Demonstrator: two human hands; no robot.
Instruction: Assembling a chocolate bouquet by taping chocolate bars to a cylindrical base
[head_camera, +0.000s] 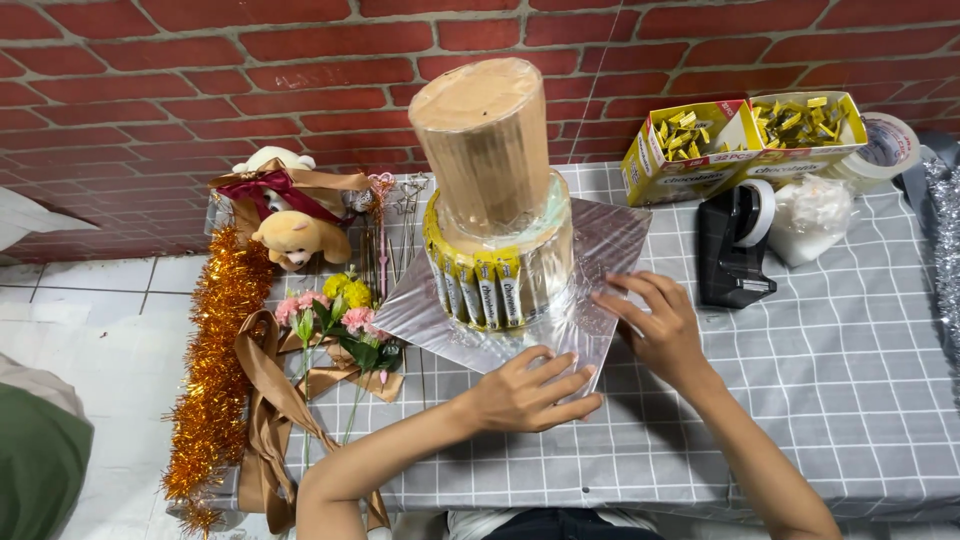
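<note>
- Head view: the left hand (525, 392) lies flat, fingers spread, on the near corner of the silver board (610, 240), gripping nothing
- The right hand (658, 322) rests open on the board's right edge, fingers loose
- The tiered tower (495, 190), ringed with yellow sachets, stands on the board mid-worktop (850, 400)
- A black tape dispenser (735, 245) sits just right; artificial flowers (340, 310) and orange tinsel (215, 370) lie by the left edge
</note>
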